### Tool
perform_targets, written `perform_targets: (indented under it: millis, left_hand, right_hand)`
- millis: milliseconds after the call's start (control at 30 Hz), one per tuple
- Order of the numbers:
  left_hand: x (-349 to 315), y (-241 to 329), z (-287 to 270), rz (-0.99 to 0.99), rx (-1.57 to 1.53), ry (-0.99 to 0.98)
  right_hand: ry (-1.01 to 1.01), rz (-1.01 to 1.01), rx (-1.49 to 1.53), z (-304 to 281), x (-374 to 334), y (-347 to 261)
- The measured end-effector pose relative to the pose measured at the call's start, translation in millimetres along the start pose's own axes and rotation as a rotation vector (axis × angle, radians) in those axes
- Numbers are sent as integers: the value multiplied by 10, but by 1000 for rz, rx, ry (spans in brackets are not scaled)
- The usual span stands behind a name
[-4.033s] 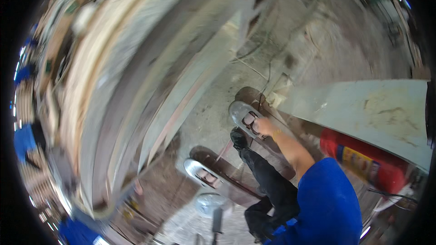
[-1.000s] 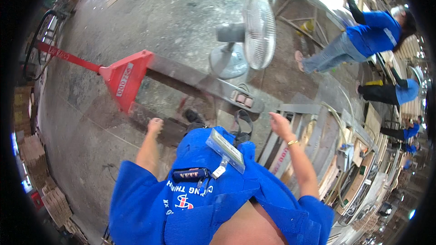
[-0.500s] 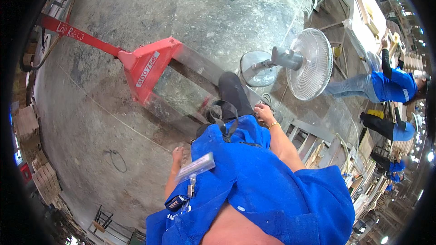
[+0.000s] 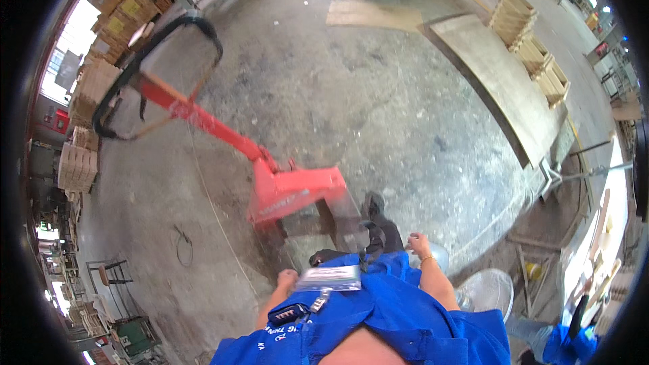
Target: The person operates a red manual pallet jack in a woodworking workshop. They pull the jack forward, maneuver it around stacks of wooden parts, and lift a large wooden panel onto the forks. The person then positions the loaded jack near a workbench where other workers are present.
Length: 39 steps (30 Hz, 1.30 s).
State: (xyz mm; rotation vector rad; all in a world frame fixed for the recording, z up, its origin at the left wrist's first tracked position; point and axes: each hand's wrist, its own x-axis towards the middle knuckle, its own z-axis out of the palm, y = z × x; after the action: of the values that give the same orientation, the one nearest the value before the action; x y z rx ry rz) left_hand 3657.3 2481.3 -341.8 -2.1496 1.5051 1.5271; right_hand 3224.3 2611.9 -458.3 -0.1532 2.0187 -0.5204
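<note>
A red pallet jack [image 4: 297, 186] stands just in front of me, its forks reaching back toward my legs. Its arm leans away to the far left and ends in a black loop handle [image 4: 111, 91]. My left hand [image 4: 287, 277] hangs by my hip, fingers loosely curled in, with nothing visible in it. On the other side my right hand [image 4: 419, 243] hangs with its fingers partly apart, holding nothing that I can see. Neither hand touches the jack. My dark shoe [image 4: 374, 203] is beside the right fork. Right of my arm stands a pedestal fan [image 4: 487, 290].
A large flat board [image 4: 500, 81] lies at the right, with wooden frames [image 4: 520, 20] stacked along it. Cartons [image 4: 125, 10] are piled far left. A cord [image 4: 184, 247] lies on the floor at left. A co-worker in blue [image 4: 568, 345] is at the lower right.
My view has swung toward the far left, bringing the whole loop handle into sight. The jack and the fan now appear lower and farther right. My hands still hang at my sides.
</note>
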Motion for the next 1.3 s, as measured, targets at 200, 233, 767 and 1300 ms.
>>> perform_targets:
  millis: [200,233,767,1300]
  left_hand:
    - [908,1617,-166,162,-145,333]
    - [1104,1945,-328,140,-282,542]
    - [1908,5393,-2853,1003,-629,1155]
    - [1534,5710,-2315,125,-849,2132]
  right_hand:
    - [184,-258,80,-1279,786,-2019]
    - [147,-325,83,-1426,927,-2298]
    - [-433,-556,-874,617,2613,-7802]
    - [-1507,-1366,-1184,5597,115,-9680]
